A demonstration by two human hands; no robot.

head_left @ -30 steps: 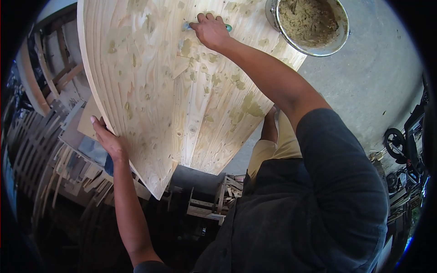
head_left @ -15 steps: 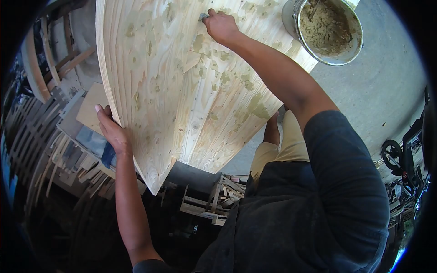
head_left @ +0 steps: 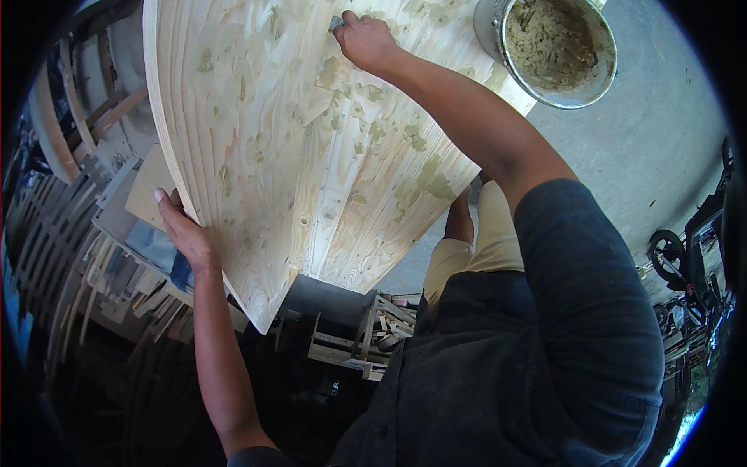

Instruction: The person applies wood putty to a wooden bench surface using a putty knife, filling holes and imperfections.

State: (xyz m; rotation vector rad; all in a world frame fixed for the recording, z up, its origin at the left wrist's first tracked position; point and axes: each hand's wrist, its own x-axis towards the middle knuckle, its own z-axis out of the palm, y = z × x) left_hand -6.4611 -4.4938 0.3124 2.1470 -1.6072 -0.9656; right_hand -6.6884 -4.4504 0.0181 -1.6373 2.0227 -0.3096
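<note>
A large pale wooden panel (head_left: 257, 148), spotted with greenish-beige filler patches, spreads in front of me. At its left edge, my left hand (head_left: 188, 237) holds the panel, the thumb pointing outward and the other fingers partly hidden by the edge. Farther up, my right hand (head_left: 366, 40) is closed around a small greyish scraper (head_left: 336, 22) against the panel's surface. Most of the scraper is covered by my fingers. A bucket (head_left: 498, 39) with wet, lumpy beige filler (head_left: 548, 47) inside stands at the panel's upper right.
Below left of the panel, wood offcuts (head_left: 117, 261) are stacked beside a brown board (head_left: 148, 187). A wooden crate (head_left: 342, 354) with scraps sits under the near end. Concrete floor (head_left: 654, 101) lies to the right, with a motorcycle wheel (head_left: 668, 251) beyond.
The panel and bucket appear shifted slightly left in view. My right hand, still holding the scraper, sits slightly farther left and up. My left hand stays at the panel edge.
</note>
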